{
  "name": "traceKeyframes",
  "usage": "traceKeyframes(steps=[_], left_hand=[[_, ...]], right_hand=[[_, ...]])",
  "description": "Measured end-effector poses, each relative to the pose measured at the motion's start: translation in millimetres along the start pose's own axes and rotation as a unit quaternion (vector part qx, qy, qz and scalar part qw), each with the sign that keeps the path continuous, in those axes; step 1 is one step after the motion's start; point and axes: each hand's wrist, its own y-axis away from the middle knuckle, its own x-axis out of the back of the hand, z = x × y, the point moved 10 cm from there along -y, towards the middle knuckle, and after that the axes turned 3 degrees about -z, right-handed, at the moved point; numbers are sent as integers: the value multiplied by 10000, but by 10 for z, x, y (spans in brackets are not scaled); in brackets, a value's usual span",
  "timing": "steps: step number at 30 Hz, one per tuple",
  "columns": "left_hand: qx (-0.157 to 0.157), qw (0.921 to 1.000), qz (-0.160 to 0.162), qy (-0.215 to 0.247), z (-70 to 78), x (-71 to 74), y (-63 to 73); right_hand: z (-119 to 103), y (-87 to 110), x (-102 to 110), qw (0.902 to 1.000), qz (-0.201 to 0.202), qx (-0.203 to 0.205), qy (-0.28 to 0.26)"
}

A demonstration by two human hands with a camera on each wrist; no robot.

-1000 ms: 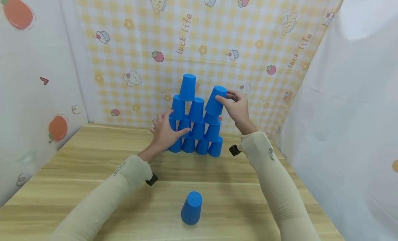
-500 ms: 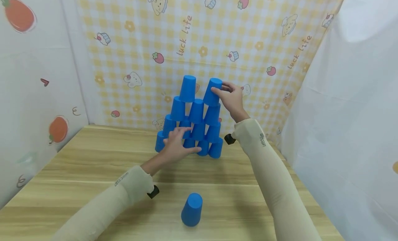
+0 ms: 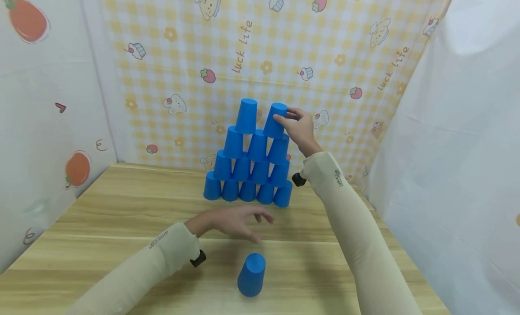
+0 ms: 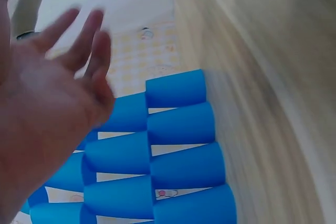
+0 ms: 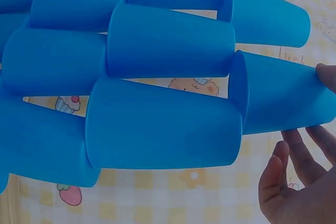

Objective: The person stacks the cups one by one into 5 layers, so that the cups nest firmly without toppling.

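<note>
Upside-down blue cups form a stepped pyramid, its bottom row [image 3: 248, 192] on the table. Near the top right, my right hand [image 3: 299, 129] pinches a blue cup [image 3: 275, 121] between thumb and fingers; its rim rests across the cups below. The right wrist view shows this held cup [image 5: 286, 95] with fingertips near its narrow end. To its left in the same row stands another blue cup [image 3: 246, 116]. My left hand [image 3: 235, 220] hovers empty with loose fingers, between the pyramid and a single upside-down cup [image 3: 251, 276] at the front. In the left wrist view the left hand [image 4: 58, 93] overlaps the stack.
The wooden table [image 3: 134, 206] meets a yellow checked cloth [image 3: 183, 80] behind the pyramid. White cloth walls stand left [image 3: 44, 103] and right [image 3: 455, 139].
My right hand has brought its cup left and set it onto the third row. My left hand has come away from the pyramid's left side, down toward the lone front cup.
</note>
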Motion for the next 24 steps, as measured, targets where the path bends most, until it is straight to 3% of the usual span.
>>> traceKeyframes(steps=[4,8,12,16,24], left_hand=[[-425,9949,-915,88,28,-210,38],[-746,9863,-1465,99,44,-334,82],[-779,9778,-1936,197,24,-456,115],[-603,9758,-2075,325,-25,-541,126],[-447,9826,-1759,383,-100,-555,109]], right_hand=[[20,-7,-16,9999,-48,-111,18],[17,-14,-29,9999,-56,-128,94],[9,-22,-41,9997,-60,-140,183],[20,-19,-39,9997,-80,-187,168],[100,31,-44,9995,-207,-246,-6]])
